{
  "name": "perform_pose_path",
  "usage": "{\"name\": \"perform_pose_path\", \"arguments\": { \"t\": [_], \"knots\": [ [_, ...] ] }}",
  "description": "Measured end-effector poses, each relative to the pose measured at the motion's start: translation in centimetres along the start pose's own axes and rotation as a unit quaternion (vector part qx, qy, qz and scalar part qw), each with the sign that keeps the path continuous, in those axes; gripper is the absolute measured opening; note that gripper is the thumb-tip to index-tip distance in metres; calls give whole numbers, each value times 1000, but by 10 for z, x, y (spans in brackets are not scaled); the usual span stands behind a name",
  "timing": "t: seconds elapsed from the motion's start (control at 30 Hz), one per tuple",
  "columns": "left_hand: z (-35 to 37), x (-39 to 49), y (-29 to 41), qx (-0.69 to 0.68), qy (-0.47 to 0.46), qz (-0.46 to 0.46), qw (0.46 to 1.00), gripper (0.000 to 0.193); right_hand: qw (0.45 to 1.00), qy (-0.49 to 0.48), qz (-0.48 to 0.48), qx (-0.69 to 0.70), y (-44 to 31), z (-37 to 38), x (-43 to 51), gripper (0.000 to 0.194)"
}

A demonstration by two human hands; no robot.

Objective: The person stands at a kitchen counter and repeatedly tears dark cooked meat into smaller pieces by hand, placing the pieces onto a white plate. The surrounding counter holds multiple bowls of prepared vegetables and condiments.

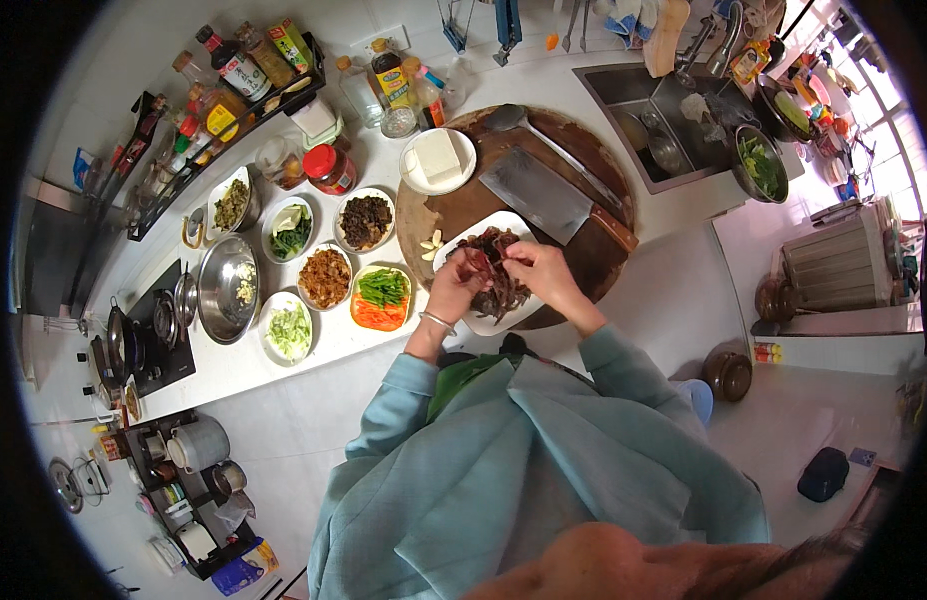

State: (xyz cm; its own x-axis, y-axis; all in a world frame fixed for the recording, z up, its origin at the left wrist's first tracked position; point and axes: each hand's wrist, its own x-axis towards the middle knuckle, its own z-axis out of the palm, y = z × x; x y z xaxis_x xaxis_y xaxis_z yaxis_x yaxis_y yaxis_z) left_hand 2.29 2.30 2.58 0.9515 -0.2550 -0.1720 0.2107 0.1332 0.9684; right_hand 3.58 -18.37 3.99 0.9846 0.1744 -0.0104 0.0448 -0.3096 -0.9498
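Dark reddish-brown shredded food [501, 296], perhaps meat, lies on a white plate [519, 316] at the near edge of a round wooden chopping board [452, 217]. My left hand [459, 283], with a bangle at the wrist, pinches a reddish piece of it over the plate's left part. Close by on the right, my right hand [542, 271] has its fingertips together on a strand of the same food. Beyond the plate, a cleaver [542, 193] with a wooden handle rests on the board. Garlic cloves [432, 245] lie left of the plate.
A metal spatula [561, 150] and a plate with a tofu block [437, 156] are on the board. Leftward stand a green-and-orange vegetable dish [381, 298], several other filled dishes, a steel bowl [228, 300] and a red-lidded jar [330, 169]. A sink [651, 176] lies at the right.
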Motion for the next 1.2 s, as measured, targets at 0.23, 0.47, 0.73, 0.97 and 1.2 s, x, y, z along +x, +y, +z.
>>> {"name": "perform_pose_path", "arguments": {
  "t": [0.23, 0.47, 0.73, 0.97, 1.2],
  "knots": [
    [-8, -2, 19, -28, 10, -44, 999, 12, 997, -23, -10, -74, -6, -16, -6, 26],
    [9, 5, 17, -42, -32, -19, 998, 10, 995, -72, 17, 64, -28, -4, -5, 25],
    [8, 8, 15, 7, 80, 13, 997, 8, 983, -35, 55, 174, -37, -3, -8, 13],
    [-34, 10, -8, 116, 205, 35, 971, 12, 978, 2, -32, 208, -101, -54, -22, 14],
    [5, 8, 14, 144, -11, -25, 989, 29, 989, -87, 123, 0, -36, -24, -9, 30]
  ]
}}
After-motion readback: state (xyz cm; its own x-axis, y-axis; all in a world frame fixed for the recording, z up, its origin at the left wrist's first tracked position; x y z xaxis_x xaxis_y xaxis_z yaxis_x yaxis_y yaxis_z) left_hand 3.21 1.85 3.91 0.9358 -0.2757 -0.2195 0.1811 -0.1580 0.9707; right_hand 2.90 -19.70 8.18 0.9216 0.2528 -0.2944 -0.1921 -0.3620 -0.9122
